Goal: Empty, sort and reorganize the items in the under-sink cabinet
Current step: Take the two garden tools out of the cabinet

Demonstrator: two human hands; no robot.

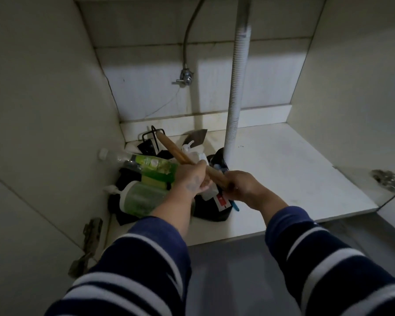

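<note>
Both hands grip the wooden handle [180, 153]: left hand [191, 179] higher, right hand [238, 185] at its near end. Its long axis slants toward the frame's upper left, over the clutter.

wooden sticks [173, 148] | tilted, over bottle clutter [146, 179] | cabinet's left corner

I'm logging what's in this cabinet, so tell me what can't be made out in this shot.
Head view only:
- Far end of the wooden handle: buried in the pile.
- Black bag contents: hidden by both hands.
- Green bottle label: too small and dim to read.
- Drain hose top: cut off by the upper edge.
</note>
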